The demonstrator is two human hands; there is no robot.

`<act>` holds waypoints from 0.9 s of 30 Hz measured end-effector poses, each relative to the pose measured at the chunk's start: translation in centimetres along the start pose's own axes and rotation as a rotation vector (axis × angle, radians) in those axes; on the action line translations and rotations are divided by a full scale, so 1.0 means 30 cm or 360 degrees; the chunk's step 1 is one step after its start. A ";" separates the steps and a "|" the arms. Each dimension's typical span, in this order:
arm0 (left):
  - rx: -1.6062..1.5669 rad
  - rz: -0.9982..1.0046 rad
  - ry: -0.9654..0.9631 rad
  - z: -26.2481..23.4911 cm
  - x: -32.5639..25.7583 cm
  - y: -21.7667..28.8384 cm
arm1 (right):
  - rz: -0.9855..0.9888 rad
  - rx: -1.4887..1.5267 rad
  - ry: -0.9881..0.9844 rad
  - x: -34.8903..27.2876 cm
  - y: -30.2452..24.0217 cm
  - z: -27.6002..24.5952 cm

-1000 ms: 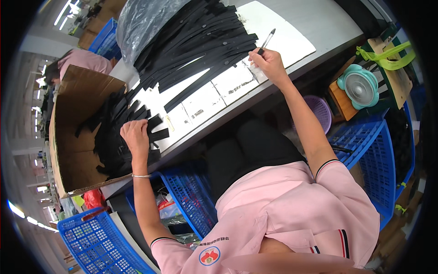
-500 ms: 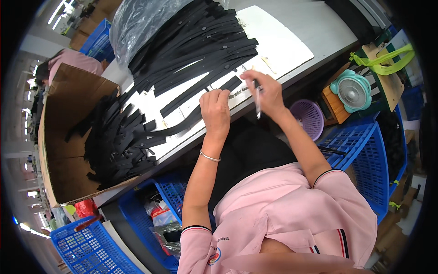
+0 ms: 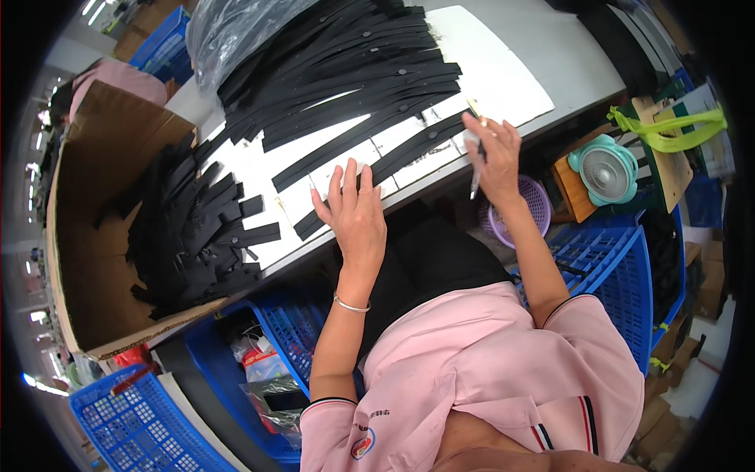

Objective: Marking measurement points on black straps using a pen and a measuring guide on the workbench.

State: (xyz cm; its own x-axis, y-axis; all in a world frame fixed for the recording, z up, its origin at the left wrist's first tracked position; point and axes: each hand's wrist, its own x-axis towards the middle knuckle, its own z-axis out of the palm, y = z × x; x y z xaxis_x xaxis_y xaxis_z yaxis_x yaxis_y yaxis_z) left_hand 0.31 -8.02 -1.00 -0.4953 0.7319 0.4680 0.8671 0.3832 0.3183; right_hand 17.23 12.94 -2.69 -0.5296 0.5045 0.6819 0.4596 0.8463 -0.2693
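One black strip [image 3: 393, 160] lies under both hands: left hand [image 3: 358, 212], right hand [image 3: 494, 157].

White table [image 3: 543, 59] under black strips [image 3: 346, 75]

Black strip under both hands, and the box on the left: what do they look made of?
The black strip looks like matte, flexible rubber or synthetic webbing; it lies flat without glare, so the exact material stays open. The box looks like plain brown corrugated cardboard, dull, with folded flaps.
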 end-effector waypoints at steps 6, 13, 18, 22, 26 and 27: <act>0.0072 -0.0240 -0.0045 -0.045 -0.104 -0.031 | 0.0009 0.0055 -0.0004 0.001 -0.005 0.011; -0.0084 -0.0255 -0.0109 -0.078 -0.108 -0.080 | -0.0021 0.0068 0.0032 -0.001 0.004 0.021; -0.0143 -0.0257 -0.0157 -0.108 -0.085 -0.133 | -0.0022 0.0088 0.0022 0.000 0.005 0.024; 0.0149 -0.0395 -0.0167 -0.144 -0.108 -0.174 | 0.0034 0.0046 -0.0024 0.001 0.003 0.009; -0.0016 -0.0418 -0.0171 -0.146 -0.117 -0.201 | 0.0062 -0.0039 -0.0106 0.043 -0.044 -0.013; -0.0008 -0.0405 -0.0153 -0.143 -0.114 -0.199 | 0.0169 0.0152 -0.0073 0.059 -0.073 -0.009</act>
State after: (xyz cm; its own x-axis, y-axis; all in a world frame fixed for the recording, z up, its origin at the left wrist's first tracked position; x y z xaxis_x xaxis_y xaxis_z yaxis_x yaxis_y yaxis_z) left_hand -3.41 -15.23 -0.96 -0.6899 0.6624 0.2921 0.7148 0.5593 0.4199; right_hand 15.47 11.94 -0.72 -0.5146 0.5977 0.6148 0.4461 0.7990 -0.4033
